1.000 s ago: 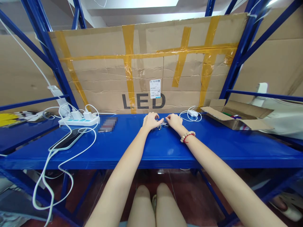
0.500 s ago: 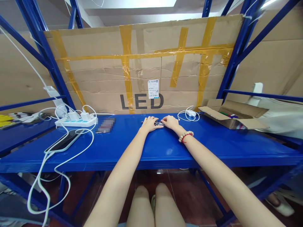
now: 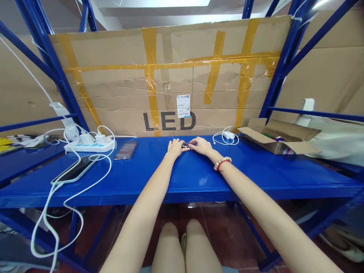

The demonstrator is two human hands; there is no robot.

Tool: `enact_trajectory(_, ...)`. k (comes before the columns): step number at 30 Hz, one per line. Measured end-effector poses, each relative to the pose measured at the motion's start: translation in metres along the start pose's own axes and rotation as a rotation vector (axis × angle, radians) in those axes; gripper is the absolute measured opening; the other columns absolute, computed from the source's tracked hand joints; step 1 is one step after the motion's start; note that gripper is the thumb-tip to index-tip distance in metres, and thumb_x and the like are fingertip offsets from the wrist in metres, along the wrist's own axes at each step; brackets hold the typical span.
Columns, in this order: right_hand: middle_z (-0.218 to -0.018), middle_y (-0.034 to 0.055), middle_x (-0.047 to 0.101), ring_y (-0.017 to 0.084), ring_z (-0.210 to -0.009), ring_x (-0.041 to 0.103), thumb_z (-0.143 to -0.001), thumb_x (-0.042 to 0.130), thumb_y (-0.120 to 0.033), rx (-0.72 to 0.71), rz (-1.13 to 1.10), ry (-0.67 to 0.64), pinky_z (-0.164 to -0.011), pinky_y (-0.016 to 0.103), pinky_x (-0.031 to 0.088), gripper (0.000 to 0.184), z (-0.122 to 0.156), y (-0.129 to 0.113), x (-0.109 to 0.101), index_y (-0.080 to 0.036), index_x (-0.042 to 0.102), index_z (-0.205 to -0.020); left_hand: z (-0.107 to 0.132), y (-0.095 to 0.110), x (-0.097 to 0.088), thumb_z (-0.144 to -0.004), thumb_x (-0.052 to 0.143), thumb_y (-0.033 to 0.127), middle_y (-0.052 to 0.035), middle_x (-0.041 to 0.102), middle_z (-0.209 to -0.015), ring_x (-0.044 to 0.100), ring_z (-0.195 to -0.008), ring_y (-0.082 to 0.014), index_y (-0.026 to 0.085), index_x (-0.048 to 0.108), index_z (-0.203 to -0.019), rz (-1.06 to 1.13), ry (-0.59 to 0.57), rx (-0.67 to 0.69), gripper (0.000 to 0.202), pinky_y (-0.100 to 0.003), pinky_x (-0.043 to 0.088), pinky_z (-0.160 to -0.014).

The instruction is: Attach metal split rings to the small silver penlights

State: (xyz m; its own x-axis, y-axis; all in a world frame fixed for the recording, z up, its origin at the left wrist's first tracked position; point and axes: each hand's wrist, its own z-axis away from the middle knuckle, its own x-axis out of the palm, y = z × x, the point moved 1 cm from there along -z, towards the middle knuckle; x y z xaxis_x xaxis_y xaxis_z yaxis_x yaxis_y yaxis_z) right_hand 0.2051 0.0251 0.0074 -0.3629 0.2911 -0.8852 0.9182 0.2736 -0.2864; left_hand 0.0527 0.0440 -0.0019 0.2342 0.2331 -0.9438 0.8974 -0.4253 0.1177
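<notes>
Near the back of the blue table [image 3: 196, 178], my two hands meet over a small cluster of dark and silver shiny items [image 3: 185, 145]. What kind they are is too small to tell. My left hand [image 3: 174, 147] curls around the cluster's left side, fingers closed over it and hiding part of it. From the right, my right hand [image 3: 200, 146] pinches at the same cluster with thumb and fingers together. A beaded bracelet [image 3: 223, 163] with a red cord circles my right wrist.
On the left lie a white power strip [image 3: 91, 145] with plugs, looping white cables, a phone [image 3: 75, 169] and a blurred flat item [image 3: 126, 150]. On the right are a white charger [image 3: 228, 135] and an open cardboard box [image 3: 277, 138]. A tall cardboard sheet [image 3: 119, 94] stands behind.
Both hands have shifted slightly left with the small items, and my right hand's fingers have moved a little over them. The view has drifted slightly. Other things stay in place.
</notes>
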Motion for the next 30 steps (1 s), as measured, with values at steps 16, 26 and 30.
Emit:
enact_trajectory(16,-0.096,0.0003,0.068,0.015,-0.085,0.059,-0.083,0.051,-0.037,-0.069,-0.044,0.023,-0.066,0.022,0.04,0.024,0.001,-0.001,-0.001,-0.025,0.069,-0.093,0.006,0.0,-0.013,-0.093,0.028,0.038,-0.0126,0.055,-0.114,0.044,-0.111,-0.0269,0.019,0.061,-0.106,-0.085,0.214,-0.241,0.04,-0.04,0.03,-0.094)
enact_trajectory(26,-0.088,0.0,0.069,0.014,-0.08,0.06,-0.077,0.059,-0.04,-0.127,-0.068,-0.058,-0.062,0.021,0.039,0.023,0.004,-0.008,-0.003,-0.024,0.07,-0.089,0.004,-0.002,-0.014,-0.089,0.039,0.033,-0.0139,0.059,-0.108,0.045,-0.11,-0.0279,0.015,0.069,-0.088,-0.167,0.152,-0.225,0.035,-0.039,0.03,-0.095)
enact_trajectory(30,-0.089,0.0014,0.068,0.014,-0.078,0.059,-0.076,0.062,-0.037,-0.175,-0.088,-0.067,-0.063,0.021,0.04,0.023,0.002,-0.005,0.001,-0.023,0.071,-0.091,0.002,-0.003,-0.013,-0.09,0.039,0.034,-0.0132,0.062,-0.107,0.047,-0.107,-0.0266,0.015,0.07,-0.09,-0.206,0.126,-0.253,0.036,-0.038,0.031,-0.095)
